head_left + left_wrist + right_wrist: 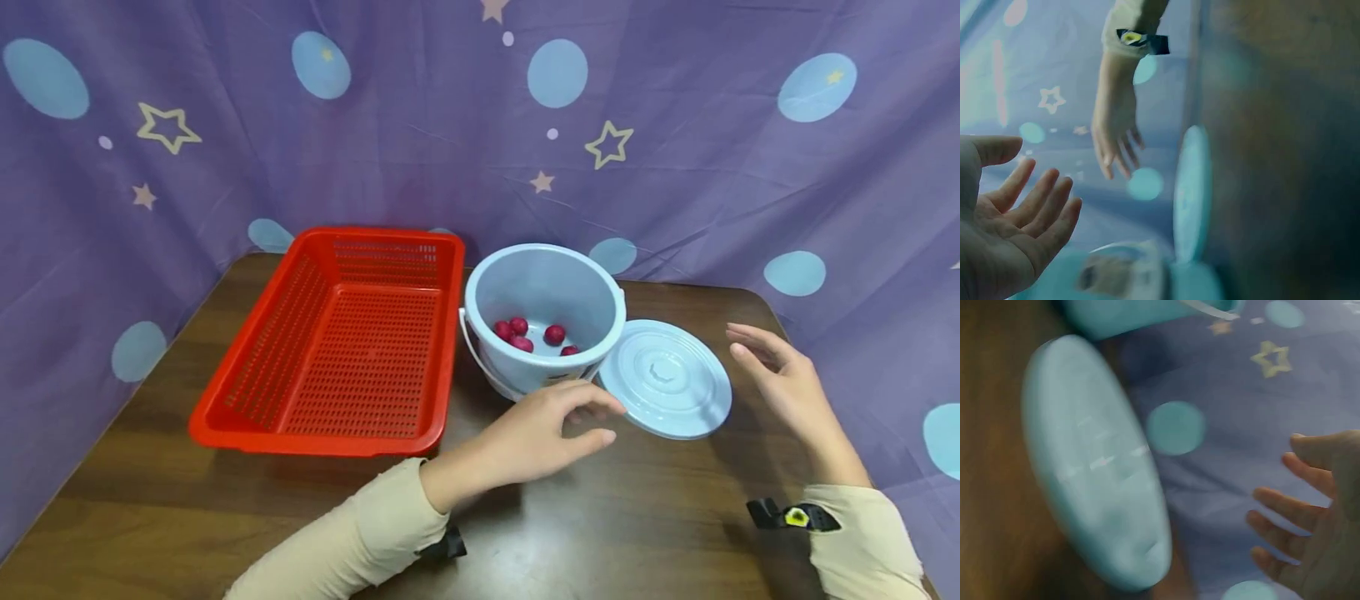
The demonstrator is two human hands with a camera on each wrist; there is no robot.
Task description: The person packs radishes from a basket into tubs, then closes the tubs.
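A light blue bucket [543,250] holds several dark red round fruits [521,342] at its bottom; their exact kind does not show. Its round blue lid [667,379] lies on the table just right of it, and in the right wrist view the lid [1094,462] fills the left half. My left hand [543,433] hovers in front of the bucket with fingers loosely bent and nothing in them. To the right of the lid, my right hand [783,387] is raised over the table, fingers spread and holding nothing, as the right wrist view of that hand [1310,519] confirms.
A red plastic basket [360,375] with slotted walls stands left of the bucket, with no contents showing. The bucket's white handle [480,358] hangs down at its front. Behind the brown wooden table [600,533] hangs a purple curtain [450,125] with stars and dots.
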